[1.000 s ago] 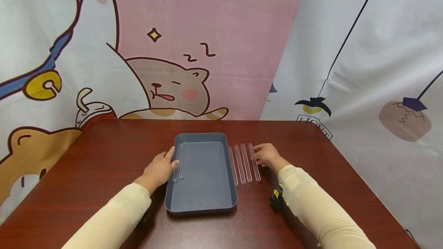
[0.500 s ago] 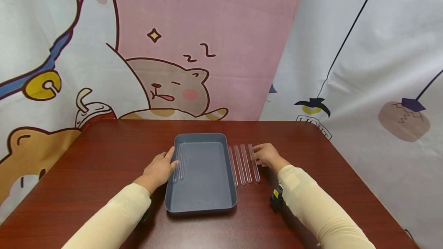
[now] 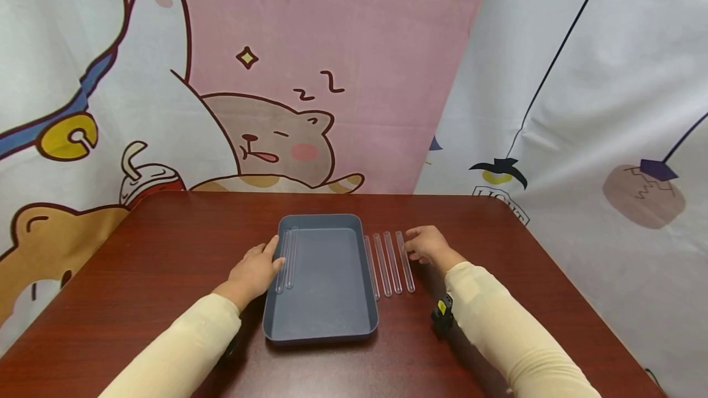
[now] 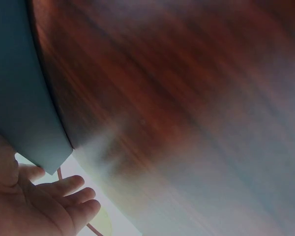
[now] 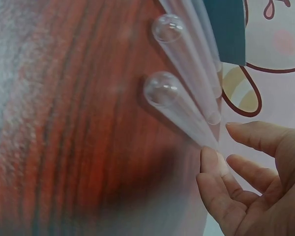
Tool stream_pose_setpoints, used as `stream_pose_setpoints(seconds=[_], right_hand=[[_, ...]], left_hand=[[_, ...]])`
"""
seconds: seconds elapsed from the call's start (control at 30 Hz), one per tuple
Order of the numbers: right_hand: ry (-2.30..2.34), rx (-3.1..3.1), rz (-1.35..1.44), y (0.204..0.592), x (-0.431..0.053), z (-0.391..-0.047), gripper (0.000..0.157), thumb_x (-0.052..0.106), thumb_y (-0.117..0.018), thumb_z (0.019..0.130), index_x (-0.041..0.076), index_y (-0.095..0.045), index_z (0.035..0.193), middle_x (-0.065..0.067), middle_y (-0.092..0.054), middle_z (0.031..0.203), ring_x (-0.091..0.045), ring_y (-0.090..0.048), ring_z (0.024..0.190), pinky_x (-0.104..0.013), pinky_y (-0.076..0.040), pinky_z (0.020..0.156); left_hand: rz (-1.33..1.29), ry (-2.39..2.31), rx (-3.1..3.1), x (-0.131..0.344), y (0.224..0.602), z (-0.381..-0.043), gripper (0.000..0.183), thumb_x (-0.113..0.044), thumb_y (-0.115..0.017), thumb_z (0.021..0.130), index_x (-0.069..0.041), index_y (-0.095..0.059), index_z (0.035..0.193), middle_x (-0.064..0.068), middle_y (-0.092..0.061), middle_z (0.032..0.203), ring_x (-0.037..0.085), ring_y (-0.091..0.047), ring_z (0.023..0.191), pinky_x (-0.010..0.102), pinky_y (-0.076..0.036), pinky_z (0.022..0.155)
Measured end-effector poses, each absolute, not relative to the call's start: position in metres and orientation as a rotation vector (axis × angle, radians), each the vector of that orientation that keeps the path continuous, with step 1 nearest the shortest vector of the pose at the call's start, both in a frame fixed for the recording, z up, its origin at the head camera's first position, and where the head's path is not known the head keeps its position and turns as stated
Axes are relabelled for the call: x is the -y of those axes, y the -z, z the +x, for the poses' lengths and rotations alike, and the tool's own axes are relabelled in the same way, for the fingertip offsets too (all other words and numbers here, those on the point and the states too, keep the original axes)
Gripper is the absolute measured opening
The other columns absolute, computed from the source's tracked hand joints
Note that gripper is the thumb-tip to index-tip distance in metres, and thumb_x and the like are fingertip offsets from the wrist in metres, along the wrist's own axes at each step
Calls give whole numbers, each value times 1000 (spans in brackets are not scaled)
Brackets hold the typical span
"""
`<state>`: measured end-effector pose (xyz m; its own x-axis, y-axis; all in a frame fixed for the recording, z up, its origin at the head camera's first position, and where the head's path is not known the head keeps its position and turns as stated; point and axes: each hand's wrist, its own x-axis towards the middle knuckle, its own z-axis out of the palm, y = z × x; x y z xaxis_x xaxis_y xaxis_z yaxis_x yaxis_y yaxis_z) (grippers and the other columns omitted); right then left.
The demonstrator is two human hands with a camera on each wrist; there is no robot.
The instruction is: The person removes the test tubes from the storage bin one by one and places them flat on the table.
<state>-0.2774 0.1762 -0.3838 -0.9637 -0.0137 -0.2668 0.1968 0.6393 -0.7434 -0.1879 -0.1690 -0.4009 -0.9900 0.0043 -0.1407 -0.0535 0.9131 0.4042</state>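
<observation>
A grey rectangular tray (image 3: 326, 312) lies on the table. Two clear test tubes lie side by side along its left inner side; one is the inner tube (image 3: 291, 263). My left hand (image 3: 253, 270) rests at the tray's left rim, its fingers loosely extended and thumb reaching over the edge. Right of the tray, several clear tubes lie in a row. By the outermost test tube (image 3: 405, 263), my right hand (image 3: 427, 244) holds its fingers half bent. In the right wrist view, a fingertip meets or overlaps that tube's far end, with the thumb apart; contact is unclear.
The dark red-brown wooden table (image 3: 182, 250) reaches back to a cartoon-printed wall cloth (image 3: 354, 78). A small black device (image 3: 442, 314) is by the right wrist. The neighbouring tubes lie close together, the innermost along the tray's right wall.
My right hand has shifted slightly up and away from the outermost tube. The left hand, tray and tubes stay in place.
</observation>
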Motion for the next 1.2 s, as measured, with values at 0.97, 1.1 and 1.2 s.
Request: stream_pose_setpoints(seconds=[0.97, 1.1, 1.2], right_hand=[[1506, -2687, -180, 350, -130, -268, 49, 9, -67, 89, 2, -54, 136, -20, -65, 112, -28, -66, 87, -31, -53, 66], [1517, -2687, -233, 351, -115, -265, 49, 10, -68, 88, 4, -55, 135, -19, -66, 112, -29, -66, 89, -40, -56, 75], [1556, -2643, -261, 352, -104, -263, 50, 10, -68, 88, 5, -55, 135, -18, -66, 113, -31, -66, 92, -45, -55, 81]], left_hand=[[-32, -626, -2940, 169, 401, -186, 65, -30, -47, 102, -3, -20, 154, 32, -34, 145, 47, -30, 136, 60, -32, 106], [-38, -627, -2939, 169, 402, -187, 64, -30, -47, 102, -4, -19, 154, 32, -34, 146, 47, -30, 137, 60, -32, 106], [-34, -620, -2938, 169, 403, -187, 64, -30, -46, 102, -4, -19, 154, 32, -34, 146, 47, -29, 137, 60, -32, 106]])
